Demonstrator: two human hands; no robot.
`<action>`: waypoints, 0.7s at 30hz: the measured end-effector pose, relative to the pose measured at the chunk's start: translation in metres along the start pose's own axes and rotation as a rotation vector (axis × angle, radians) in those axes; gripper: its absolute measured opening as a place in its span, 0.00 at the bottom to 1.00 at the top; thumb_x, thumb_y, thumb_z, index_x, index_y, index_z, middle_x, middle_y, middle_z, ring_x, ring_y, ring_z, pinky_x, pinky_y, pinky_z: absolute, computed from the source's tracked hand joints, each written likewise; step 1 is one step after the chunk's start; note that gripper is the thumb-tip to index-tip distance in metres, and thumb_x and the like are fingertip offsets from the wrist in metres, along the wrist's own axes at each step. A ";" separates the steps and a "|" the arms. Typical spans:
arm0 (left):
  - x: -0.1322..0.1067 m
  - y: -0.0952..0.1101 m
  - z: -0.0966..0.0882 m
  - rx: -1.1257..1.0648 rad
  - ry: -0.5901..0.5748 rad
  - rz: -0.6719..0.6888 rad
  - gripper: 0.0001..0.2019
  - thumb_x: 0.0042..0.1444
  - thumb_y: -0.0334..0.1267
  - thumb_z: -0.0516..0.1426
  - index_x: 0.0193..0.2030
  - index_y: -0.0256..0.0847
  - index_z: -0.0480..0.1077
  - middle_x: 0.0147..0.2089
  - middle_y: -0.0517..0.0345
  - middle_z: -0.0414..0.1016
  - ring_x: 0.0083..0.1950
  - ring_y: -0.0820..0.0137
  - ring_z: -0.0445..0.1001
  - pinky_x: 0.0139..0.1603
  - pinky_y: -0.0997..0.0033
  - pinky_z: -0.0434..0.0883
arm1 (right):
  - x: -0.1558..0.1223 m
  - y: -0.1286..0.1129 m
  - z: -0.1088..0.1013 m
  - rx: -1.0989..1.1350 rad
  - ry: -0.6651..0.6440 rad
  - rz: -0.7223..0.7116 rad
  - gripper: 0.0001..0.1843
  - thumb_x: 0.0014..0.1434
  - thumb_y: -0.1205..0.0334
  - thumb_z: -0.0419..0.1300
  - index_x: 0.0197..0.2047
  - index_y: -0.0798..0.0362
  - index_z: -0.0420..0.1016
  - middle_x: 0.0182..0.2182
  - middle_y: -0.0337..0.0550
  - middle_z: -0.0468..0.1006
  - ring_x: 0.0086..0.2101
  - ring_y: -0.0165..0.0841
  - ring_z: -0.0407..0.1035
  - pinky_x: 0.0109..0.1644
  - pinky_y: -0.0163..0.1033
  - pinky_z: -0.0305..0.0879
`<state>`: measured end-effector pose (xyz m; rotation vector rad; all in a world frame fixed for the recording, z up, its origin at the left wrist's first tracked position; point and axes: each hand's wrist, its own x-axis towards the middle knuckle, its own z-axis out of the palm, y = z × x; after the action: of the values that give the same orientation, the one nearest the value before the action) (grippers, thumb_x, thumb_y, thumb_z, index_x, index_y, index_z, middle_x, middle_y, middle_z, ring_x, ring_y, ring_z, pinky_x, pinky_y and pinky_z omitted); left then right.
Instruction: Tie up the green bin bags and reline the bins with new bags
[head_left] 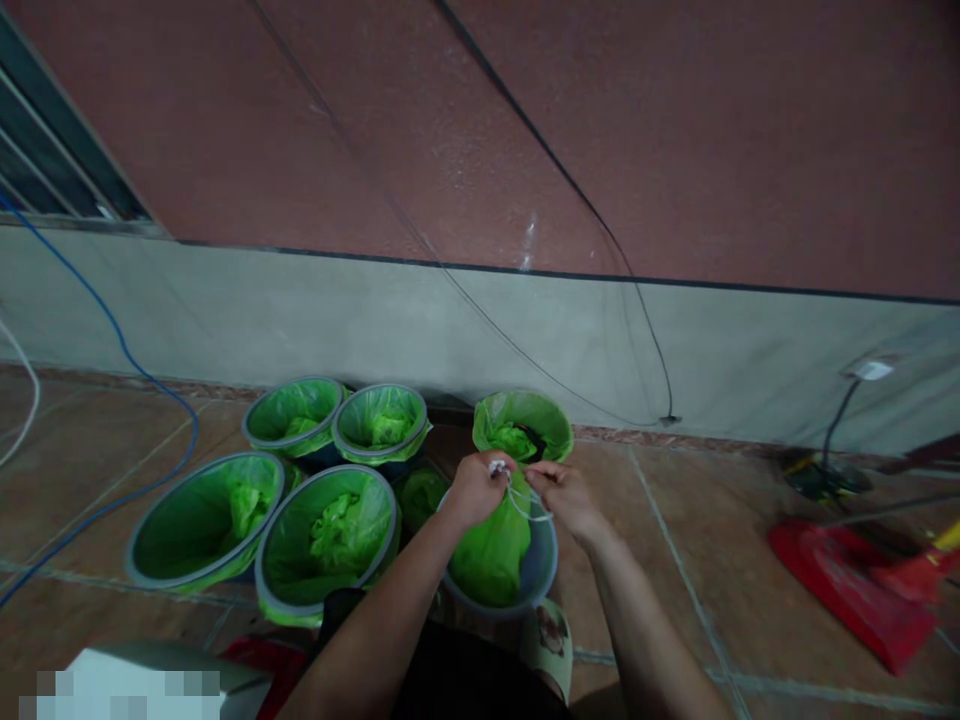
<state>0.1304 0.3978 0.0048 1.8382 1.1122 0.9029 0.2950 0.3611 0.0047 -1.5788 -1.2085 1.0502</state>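
A green trash bag with a gathered neck sits in a round grey bin right in front of me. My left hand is closed around the bag's neck, where bunched white drawstring shows at the fingers. A loop of that string hangs between my hands. The fingers of my right hand are pinched together at the string's other side, close to the neck. Just beyond my hands stands a bin lined with a green bag, holding crumpled green plastic and something dark.
Several lined bins with grey rims stand to the left on the tiled floor. A red dustpan lies at right. Along the left runs a blue cable. The wall rises behind the bins, with black wires hanging down.
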 end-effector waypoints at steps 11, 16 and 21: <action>-0.002 0.006 0.009 -0.019 0.150 0.072 0.11 0.52 0.27 0.57 0.40 0.39 0.77 0.40 0.56 0.79 0.40 0.71 0.76 0.44 0.72 0.72 | -0.010 -0.020 0.008 0.221 -0.229 0.124 0.23 0.44 0.41 0.65 0.27 0.55 0.74 0.15 0.30 0.61 0.19 0.23 0.48 0.24 0.33 0.43; -0.001 0.000 0.006 -0.215 0.046 -0.021 0.08 0.53 0.33 0.58 0.34 0.36 0.78 0.31 0.56 0.79 0.31 0.73 0.73 0.34 0.75 0.70 | -0.009 -0.018 0.007 0.248 -0.174 0.109 0.23 0.41 0.41 0.68 0.27 0.55 0.76 0.17 0.32 0.65 0.20 0.23 0.50 0.24 0.33 0.44; 0.002 -0.001 0.005 -0.241 -0.037 -0.109 0.11 0.54 0.37 0.57 0.35 0.35 0.79 0.29 0.56 0.79 0.29 0.73 0.73 0.32 0.75 0.68 | -0.004 -0.007 0.004 0.040 -0.054 -0.032 0.16 0.51 0.49 0.60 0.26 0.54 0.74 0.18 0.34 0.67 0.21 0.27 0.57 0.27 0.34 0.52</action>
<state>0.1345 0.3985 0.0018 1.5772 1.0229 0.8944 0.2885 0.3592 0.0110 -1.5035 -1.2379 1.0964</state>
